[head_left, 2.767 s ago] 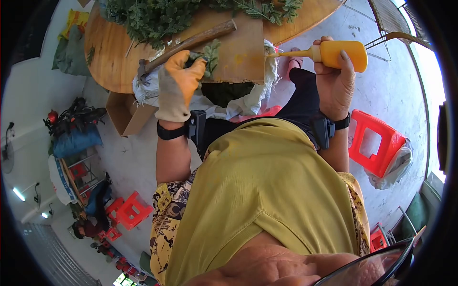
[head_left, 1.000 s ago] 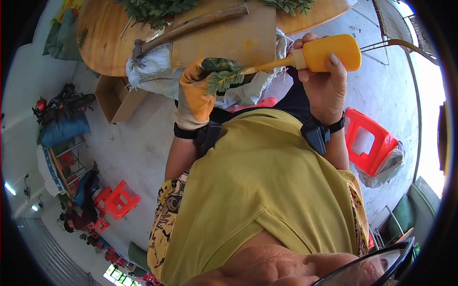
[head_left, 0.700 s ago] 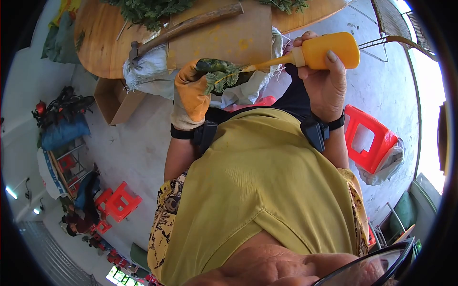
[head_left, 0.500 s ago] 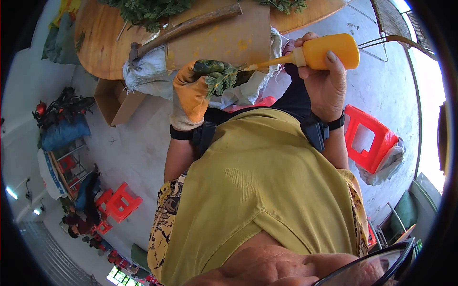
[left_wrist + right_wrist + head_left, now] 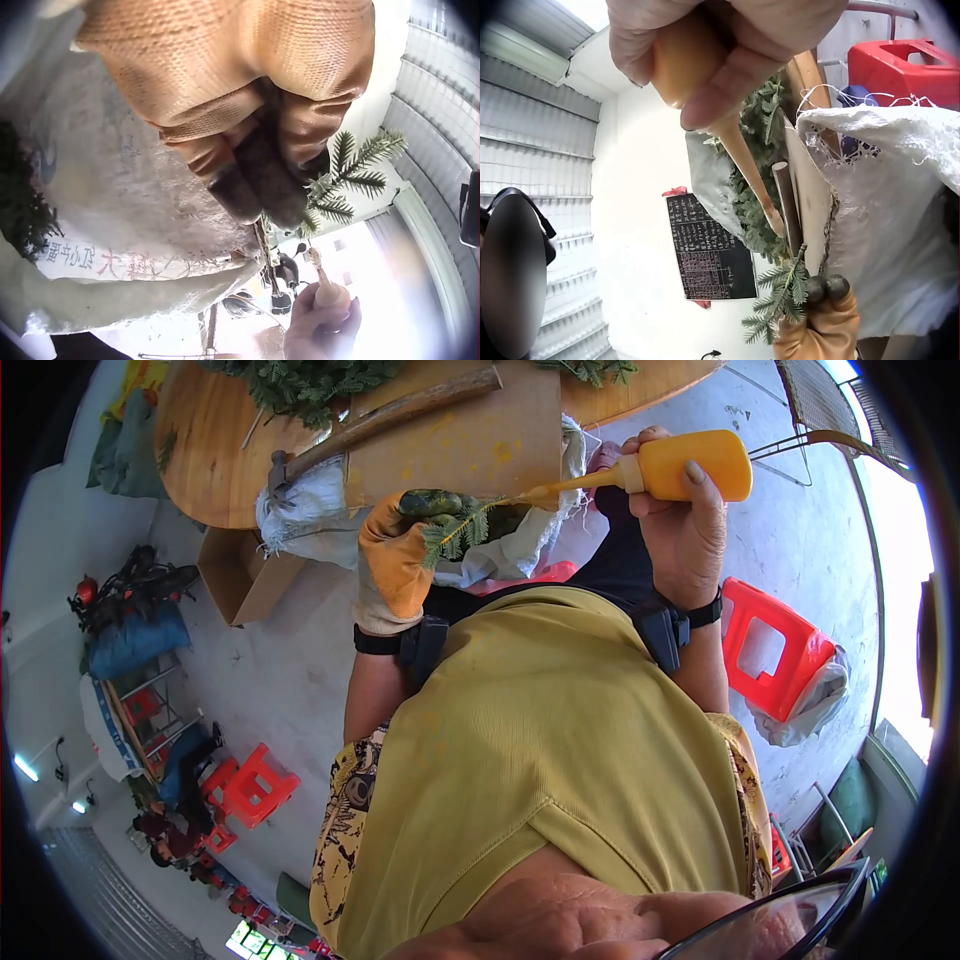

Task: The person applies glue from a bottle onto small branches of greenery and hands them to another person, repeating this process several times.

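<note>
My left hand (image 5: 398,555) wears an orange glove with dark, soiled fingertips and pinches a small green fir sprig (image 5: 455,532). In my bare right hand (image 5: 685,540) lies a yellow squeeze bottle (image 5: 695,465), tipped sideways with its long tapered nozzle (image 5: 570,485) pointing left. The nozzle tip is right at the sprig's stem end, near the front edge of the board (image 5: 450,460). In the right wrist view, the sprig's needles (image 5: 776,296) fan out beside the glove's fingertips. From the left wrist, the needles (image 5: 349,180) show past the gloved fingers, with the right hand beyond.
A hammer (image 5: 390,420) lies across the board, which has yellow stains. Fir branches (image 5: 315,385) are heaped on the wooden table (image 5: 205,450). A white woven sack (image 5: 310,505) hangs under the board. A cardboard box (image 5: 240,575) and a red stool (image 5: 775,650) stand on the floor.
Since the earliest frame, my left hand has brought the sprig off the board, towards my body, to the nozzle tip. Over the last second both hands stay nearly in place, drifting slightly left.
</note>
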A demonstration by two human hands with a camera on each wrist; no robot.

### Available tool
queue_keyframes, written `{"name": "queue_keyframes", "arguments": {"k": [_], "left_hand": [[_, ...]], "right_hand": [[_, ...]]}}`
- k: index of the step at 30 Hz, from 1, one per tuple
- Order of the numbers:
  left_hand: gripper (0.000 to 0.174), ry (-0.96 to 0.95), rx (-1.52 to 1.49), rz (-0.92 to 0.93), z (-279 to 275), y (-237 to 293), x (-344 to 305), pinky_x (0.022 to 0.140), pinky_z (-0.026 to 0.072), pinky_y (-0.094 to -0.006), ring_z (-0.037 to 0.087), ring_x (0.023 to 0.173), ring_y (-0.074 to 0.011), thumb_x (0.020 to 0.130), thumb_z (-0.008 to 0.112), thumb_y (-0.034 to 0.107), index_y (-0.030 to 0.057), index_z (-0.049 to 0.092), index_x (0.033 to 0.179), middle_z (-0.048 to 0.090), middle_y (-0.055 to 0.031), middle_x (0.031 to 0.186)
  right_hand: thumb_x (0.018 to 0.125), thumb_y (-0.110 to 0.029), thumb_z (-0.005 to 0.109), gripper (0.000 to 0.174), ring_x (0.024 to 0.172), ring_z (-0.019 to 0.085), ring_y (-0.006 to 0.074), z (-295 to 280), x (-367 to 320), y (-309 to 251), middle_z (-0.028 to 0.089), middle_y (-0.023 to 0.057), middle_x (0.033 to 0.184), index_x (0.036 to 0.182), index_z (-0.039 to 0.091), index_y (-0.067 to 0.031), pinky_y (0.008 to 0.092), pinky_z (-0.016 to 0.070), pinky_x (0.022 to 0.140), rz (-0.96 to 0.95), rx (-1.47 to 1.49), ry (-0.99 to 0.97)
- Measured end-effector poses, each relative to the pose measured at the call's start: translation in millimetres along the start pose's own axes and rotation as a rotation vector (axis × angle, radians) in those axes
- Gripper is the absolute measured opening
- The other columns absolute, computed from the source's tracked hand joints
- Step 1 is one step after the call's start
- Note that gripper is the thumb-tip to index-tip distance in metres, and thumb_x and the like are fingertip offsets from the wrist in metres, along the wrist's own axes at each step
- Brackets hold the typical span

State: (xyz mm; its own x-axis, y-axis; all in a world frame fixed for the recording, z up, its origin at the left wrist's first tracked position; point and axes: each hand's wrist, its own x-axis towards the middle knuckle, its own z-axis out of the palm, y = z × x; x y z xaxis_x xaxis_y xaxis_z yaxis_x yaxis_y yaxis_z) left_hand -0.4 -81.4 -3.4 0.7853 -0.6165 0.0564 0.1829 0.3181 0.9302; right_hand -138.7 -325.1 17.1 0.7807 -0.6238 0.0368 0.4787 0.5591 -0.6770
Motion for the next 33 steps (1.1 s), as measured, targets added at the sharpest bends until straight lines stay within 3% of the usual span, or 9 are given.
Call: {"name": "queue_keyframes", "arguments": {"k": [8,10,15,18,19,21,24,28,33], "left_hand": [[0.012,-0.062,-0.013,-0.034,-14.9,17.3,-8.0,0.080,0.0537,-0.0278,0.066,0.088,-0.0162,0.091,0.060,0.001,-0.0046,0.061,0.102,0.069,-0.0112,0.098],[0.014,-0.131,0.450,-0.149,-19.5,36.6,-9.5,0.076,0.0488,-0.0217,0.062,0.084,-0.0116,0.092,0.057,-0.001,-0.0051,0.060,0.105,0.067,-0.0072,0.093],[0.020,-0.066,0.297,-0.305,-20.7,59.9,5.2,0.068,0.0467,-0.0203,0.055,0.075,-0.0057,0.091,0.062,0.010,-0.0016,0.064,0.107,0.065,-0.0002,0.090],[0.021,-0.036,0.882,0.000,21.0,78.1,38.7,0.060,0.0466,-0.0231,0.061,0.071,-0.0120,0.089,0.065,0.011,0.0040,0.065,0.109,0.067,-0.0025,0.086],[0.021,-0.042,0.880,0.006,35.9,80.9,54.6,0.060,0.0466,-0.0231,0.061,0.071,-0.0120,0.089,0.065,0.011,0.0040,0.065,0.109,0.067,-0.0025,0.086],[0.022,-0.246,1.598,0.644,61.8,82.0,88.2,0.061,0.0484,-0.0308,0.064,0.072,-0.0240,0.081,0.070,0.011,0.0107,0.067,0.103,0.065,-0.0081,0.082],[0.020,-0.400,1.742,0.790,97.0,68.3,133.5,0.065,0.0489,-0.0383,0.062,0.078,-0.0316,0.075,0.071,0.013,0.0143,0.066,0.094,0.061,-0.0105,0.080],[0.014,-0.404,1.982,0.870,109.6,33.9,167.8,0.068,0.0489,-0.0409,0.060,0.083,-0.0285,0.073,0.070,0.014,0.0118,0.063,0.086,0.059,-0.0077,0.080],[0.007,-0.427,1.932,0.873,109.3,31.3,175.9,0.070,0.0497,-0.0404,0.061,0.082,-0.0299,0.074,0.067,0.012,0.0105,0.064,0.080,0.060,-0.0091,0.080]], "right_hand": [[0.087,-0.019,0.060,0.036,0.090,0.065,0.0259,0.3,-1.9,-3.5,0.061,0.0214,0.108,0.111,0.055,0.0075,0.0255,0.0546,0.057,-0.027,-0.008,0.026],[0.087,-0.019,0.061,0.036,0.089,0.064,0.0250,-1.6,-0.8,-3.8,0.061,0.0211,0.107,0.111,0.055,0.0074,0.0250,0.0546,0.057,-0.042,-0.009,0.025],[0.086,-0.020,0.062,0.035,0.085,0.063,0.0233,-2.9,0.0,-9.9,0.062,0.0195,0.105,0.108,0.056,0.0060,0.0252,0.0531,0.059,-0.035,-0.009,0.079],[0.086,-0.020,0.062,0.035,0.086,0.063,0.0231,-7.5,0.8,-12.1,0.062,0.0190,0.105,0.108,0.056,0.0055,0.0255,0.0523,0.060,-0.051,0.007,0.076],[0.086,-0.020,0.062,0.035,0.086,0.063,0.0231,-10.0,1.1,-12.8,0.062,0.0190,0.105,0.108,0.056,0.0055,0.0255,0.0523,0.060,-0.059,0.006,0.077],[0.086,-0.020,0.062,0.035,0.088,0.063,0.0237,-13.6,1.2,-14.7,0.061,0.0190,0.105,0.109,0.056,0.0055,0.0254,0.0529,0.059,-0.048,0.035,0.077],[0.086,-0.019,0.061,0.035,0.088,0.063,0.0248,-12.9,-0.7,-19.3,0.061,0.0193,0.106,0.109,0.055,0.0058,0.0255,0.0535,0.058,-0.086,0.034,0.117],[0.086,-0.019,0.061,0.034,0.090,0.063,0.0261,-20.7,-0.9,-25.1,0.061,0.0197,0.106,0.109,0.055,0.0062,0.0260,0.0541,0.057,-0.116,0.050,0.134],[0.086,-0.018,0.061,0.034,0.091,0.063,0.0268,-32.1,-1.3,-27.5,0.061,0.0203,0.106,0.109,0.055,0.0064,0.0264,0.0535,0.056,-0.102,0.061,0.142]]}}
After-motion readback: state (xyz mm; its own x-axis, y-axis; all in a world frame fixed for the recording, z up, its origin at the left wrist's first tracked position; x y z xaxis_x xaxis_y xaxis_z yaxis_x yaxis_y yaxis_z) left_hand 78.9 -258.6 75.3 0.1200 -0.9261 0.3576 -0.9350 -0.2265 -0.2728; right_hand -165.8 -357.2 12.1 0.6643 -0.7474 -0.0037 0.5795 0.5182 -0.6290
